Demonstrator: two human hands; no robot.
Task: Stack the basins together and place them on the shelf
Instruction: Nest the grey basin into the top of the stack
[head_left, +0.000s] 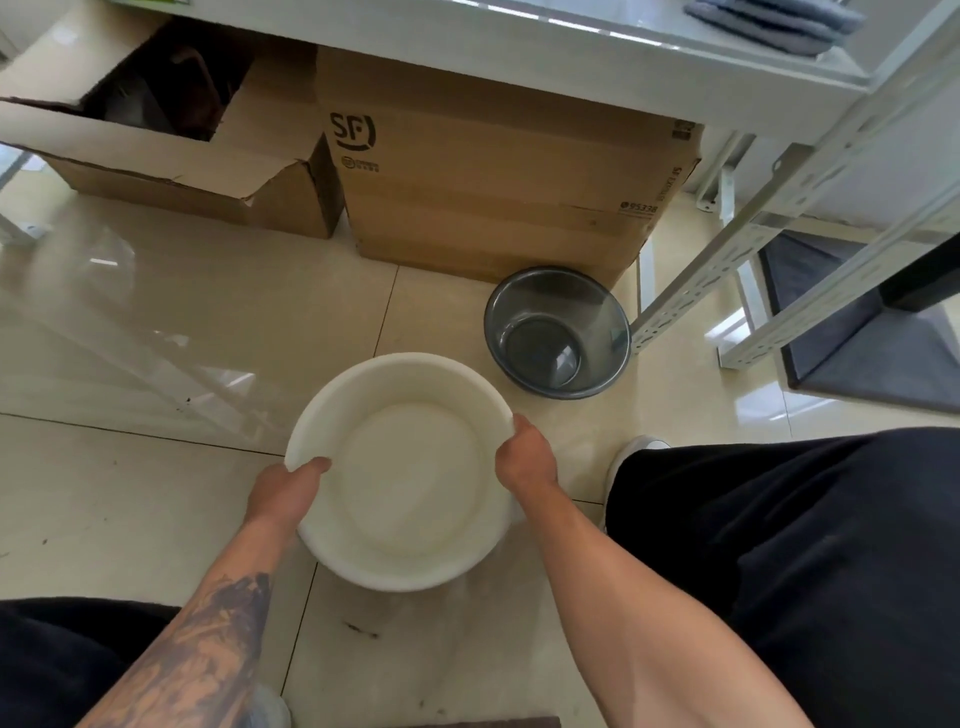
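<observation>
A large white plastic basin (410, 467) is in the middle of the view, just over the tiled floor. My left hand (283, 491) grips its left rim with the thumb inside. My right hand (527, 457) grips its right rim. A smaller grey see-through basin (558, 332) stands on the floor further away to the right, beside a cardboard box and a shelf post. The white metal shelf (769, 223) rises at the right, with a pale shelf board (571, 31) across the top of the view.
Two cardboard boxes stand under the shelf board: an open one (171, 156) at the left, a closed one (493, 171) marked SF. A dark mat (883, 353) lies under the shelf at right. Folded grey cloths (774, 21) rest on the board. My legs flank the basin.
</observation>
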